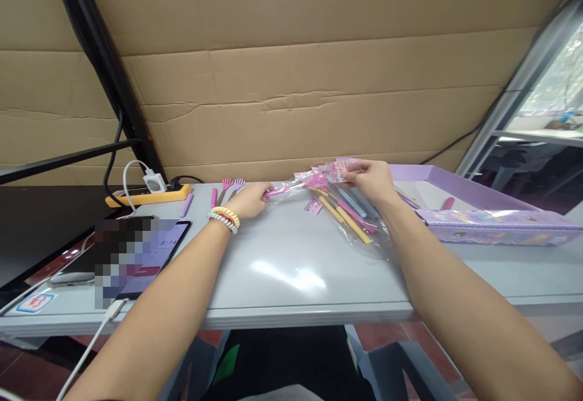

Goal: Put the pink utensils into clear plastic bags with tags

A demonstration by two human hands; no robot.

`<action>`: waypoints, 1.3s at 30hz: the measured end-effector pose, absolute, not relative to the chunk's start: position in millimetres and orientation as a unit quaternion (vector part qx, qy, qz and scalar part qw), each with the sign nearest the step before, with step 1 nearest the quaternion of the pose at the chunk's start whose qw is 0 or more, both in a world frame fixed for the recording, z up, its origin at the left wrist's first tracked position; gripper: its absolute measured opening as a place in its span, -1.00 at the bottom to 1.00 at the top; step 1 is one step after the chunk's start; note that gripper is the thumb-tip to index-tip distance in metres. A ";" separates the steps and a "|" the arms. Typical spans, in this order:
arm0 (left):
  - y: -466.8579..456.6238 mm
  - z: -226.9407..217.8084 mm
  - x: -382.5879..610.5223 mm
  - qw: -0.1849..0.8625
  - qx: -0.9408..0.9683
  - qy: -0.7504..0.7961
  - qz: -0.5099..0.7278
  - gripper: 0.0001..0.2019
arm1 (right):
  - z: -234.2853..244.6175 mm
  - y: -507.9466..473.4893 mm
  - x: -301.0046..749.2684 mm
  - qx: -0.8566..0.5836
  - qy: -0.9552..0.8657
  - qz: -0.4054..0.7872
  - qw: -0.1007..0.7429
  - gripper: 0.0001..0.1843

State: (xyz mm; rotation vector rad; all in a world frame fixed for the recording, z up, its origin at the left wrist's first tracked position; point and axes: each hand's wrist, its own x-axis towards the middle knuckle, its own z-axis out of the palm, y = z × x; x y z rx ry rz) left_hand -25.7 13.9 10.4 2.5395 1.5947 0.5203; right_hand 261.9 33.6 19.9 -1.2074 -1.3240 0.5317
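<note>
My left hand [251,199], with beaded bracelets at the wrist, is closed on the handle end of a pink utensil in a clear plastic sleeve [291,187]. My right hand [371,179] pinches the sleeve's other end, at its pink printed header [336,170]. The sleeve is stretched between both hands just above the grey table [282,267]. Under my right hand lies a pile of bagged utensils [350,212] with yellow, pink and blue handles.
Loose pink and purple forks [230,187] lie left of my left hand. A yellow power strip [150,195] with a white charger stands at the back left, a phone [150,255] on a cable in front. A purple tray [478,206] sits right. A cardboard wall stands behind.
</note>
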 end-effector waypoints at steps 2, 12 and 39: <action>13.9 10.5 -26.1 0.047 0.833 0.524 0.170 -0.63 | 18.4 34.7 264.5 -0.512 -0.569 0.231 0.601 -0.73; 14.3 10.4 -25.1 0.059 0.836 0.515 0.179 -0.66 | 19.6 35.8 260.5 -0.418 -0.587 0.332 0.609 -0.42; -5.1 7.8 18.7 0.567 0.567 0.478 0.360 -0.86 | 15.4 20.8 233.5 -0.580 -0.665 0.042 0.469 -0.81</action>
